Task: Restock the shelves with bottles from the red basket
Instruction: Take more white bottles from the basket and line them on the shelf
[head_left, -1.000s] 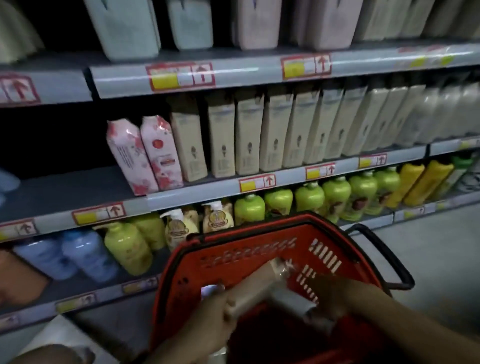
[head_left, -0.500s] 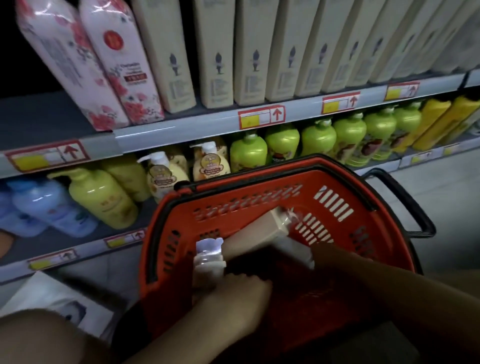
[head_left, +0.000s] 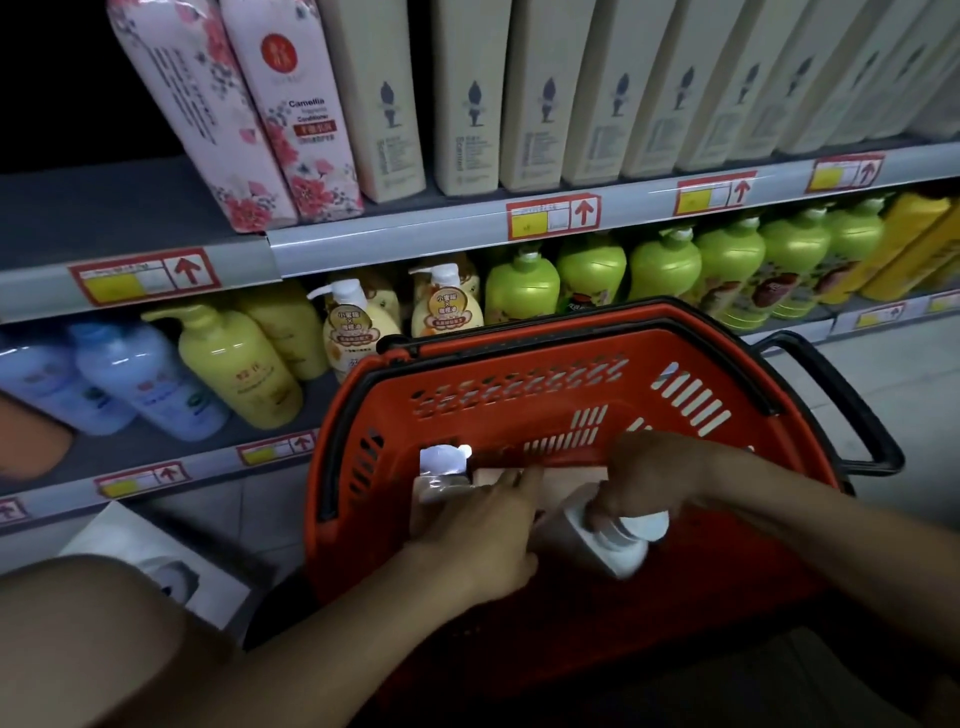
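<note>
Shelf gap: the middle shelf (head_left: 130, 223) has bare board at its left end, beside the pink flowered packs (head_left: 234, 114); the lower shelf (head_left: 156, 457) carries blue, yellow and green pump bottles.
Left hand (head_left: 478, 540): inside the red basket (head_left: 519, 384) near its left wall, fingers curled round a pale bottle with a clear cap (head_left: 444, 470); how firm the hold is, I cannot tell.
Right hand (head_left: 649, 483): at the basket's middle, fingers clenched round the neck of a second bottle (head_left: 597, 535) that lies tilted, its white cap (head_left: 647, 525) towards the right wall.
Look: both bottles pale beige and smooth; labels unreadable in the dim light.
Handling: probably stiff plastic, fairly heavy if full, slick on the sides. Take the body below the shoulder rather than the cap, which may twist or pop.
</note>
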